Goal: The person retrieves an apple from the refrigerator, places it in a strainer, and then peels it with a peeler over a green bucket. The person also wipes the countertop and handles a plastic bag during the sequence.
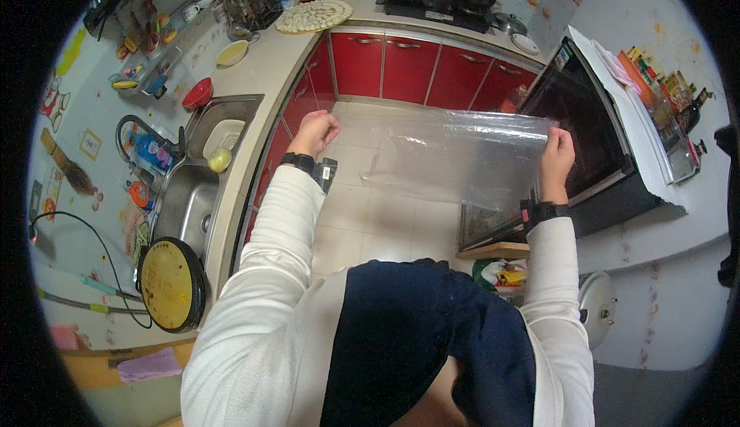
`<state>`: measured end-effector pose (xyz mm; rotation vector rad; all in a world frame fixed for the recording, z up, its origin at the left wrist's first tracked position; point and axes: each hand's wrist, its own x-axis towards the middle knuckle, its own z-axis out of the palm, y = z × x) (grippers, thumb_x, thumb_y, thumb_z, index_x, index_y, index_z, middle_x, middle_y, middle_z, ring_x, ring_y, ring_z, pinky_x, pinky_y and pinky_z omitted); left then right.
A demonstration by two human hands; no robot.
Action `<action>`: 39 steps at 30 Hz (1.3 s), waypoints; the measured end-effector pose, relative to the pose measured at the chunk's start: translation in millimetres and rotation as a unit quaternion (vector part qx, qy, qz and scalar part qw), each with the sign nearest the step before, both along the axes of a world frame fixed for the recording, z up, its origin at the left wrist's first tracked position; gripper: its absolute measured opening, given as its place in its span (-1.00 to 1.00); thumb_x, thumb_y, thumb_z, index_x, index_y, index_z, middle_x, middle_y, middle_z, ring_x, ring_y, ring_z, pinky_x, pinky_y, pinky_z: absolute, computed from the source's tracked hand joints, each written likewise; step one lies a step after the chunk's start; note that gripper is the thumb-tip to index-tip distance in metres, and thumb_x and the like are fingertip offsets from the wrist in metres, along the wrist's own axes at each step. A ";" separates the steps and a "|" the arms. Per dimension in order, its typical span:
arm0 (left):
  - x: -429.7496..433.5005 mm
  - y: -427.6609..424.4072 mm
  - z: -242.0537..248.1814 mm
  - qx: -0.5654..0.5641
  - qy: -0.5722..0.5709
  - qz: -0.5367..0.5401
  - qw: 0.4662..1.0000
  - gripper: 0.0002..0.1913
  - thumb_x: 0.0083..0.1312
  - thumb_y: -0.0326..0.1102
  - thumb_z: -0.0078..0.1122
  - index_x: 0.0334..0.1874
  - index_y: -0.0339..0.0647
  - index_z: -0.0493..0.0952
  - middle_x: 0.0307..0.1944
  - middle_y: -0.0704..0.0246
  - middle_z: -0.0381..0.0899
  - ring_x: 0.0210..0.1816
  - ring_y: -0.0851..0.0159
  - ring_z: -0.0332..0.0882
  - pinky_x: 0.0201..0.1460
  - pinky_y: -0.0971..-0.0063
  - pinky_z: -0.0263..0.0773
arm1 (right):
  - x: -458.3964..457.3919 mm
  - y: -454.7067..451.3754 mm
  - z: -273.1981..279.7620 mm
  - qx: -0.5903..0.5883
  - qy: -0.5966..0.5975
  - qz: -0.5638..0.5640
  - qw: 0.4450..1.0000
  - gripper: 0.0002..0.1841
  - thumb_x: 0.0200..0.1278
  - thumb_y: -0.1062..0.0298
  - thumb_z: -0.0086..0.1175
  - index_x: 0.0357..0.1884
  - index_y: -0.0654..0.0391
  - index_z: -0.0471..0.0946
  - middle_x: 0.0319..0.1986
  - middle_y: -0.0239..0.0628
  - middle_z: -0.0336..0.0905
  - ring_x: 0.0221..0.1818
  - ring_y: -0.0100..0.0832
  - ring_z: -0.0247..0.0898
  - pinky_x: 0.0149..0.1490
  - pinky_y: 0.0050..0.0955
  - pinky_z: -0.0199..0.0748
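A sheet or bag of clear plastic film (457,155) is stretched in the air between my two hands, above the tiled floor. My left hand (317,132) pinches its left end, where the film is so clear that its edge is hard to see. My right hand (559,148) grips the right end, with the fingers closed on it. The upper edge is pulled fairly taut and the lower part hangs in wrinkles. Both wrists wear black straps, the left one with a small device.
On the left counter are a double sink (188,201), a red bowl (198,93), a yellow bowl (232,53) and a round electric griddle (169,284). A tray of white pieces (314,16) lies at the corner. Pots stand by the stove (439,11). A dark glass-fronted cabinet (578,115) is close on the right.
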<state>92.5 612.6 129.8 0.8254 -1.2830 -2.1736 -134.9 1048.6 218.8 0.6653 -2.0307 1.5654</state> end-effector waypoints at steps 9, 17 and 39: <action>24.6 24.1 5.9 0.166 0.251 -0.125 0.946 -0.38 0.15 -0.21 0.31 0.25 0.00 0.25 0.22 0.00 0.34 0.22 0.04 0.35 0.27 0.14 0.24 | 14.7 -20.0 21.8 -0.141 -0.066 0.123 0.980 -0.77 0.42 0.24 0.00 -0.33 0.19 0.50 -0.50 -0.58 0.38 -0.47 -0.72 0.17 -0.36 -0.69 0.15; 23.5 -1.1 9.4 0.407 0.078 -0.312 0.855 -0.66 0.30 -0.30 0.07 0.06 -0.29 0.35 -0.03 0.03 0.43 -0.37 0.39 0.56 -0.50 0.86 0.38 | 8.2 -13.2 15.0 -0.126 -0.073 0.118 0.982 -0.77 0.42 0.25 0.00 -0.32 0.20 0.50 -0.47 -0.55 0.41 -0.45 -0.70 0.20 -0.34 -0.68 0.19; 97.8 14.8 -27.6 0.119 0.099 -0.024 0.988 0.00 0.11 -0.46 0.36 0.49 -0.16 -0.19 0.00 0.26 0.43 0.01 0.39 0.41 -0.09 0.43 0.42 | 58.7 -75.2 59.1 -0.062 0.025 0.159 0.985 -0.79 0.41 0.26 0.00 -0.29 0.20 0.50 -0.46 -0.56 0.41 -0.44 -0.70 0.20 -0.34 -0.70 0.20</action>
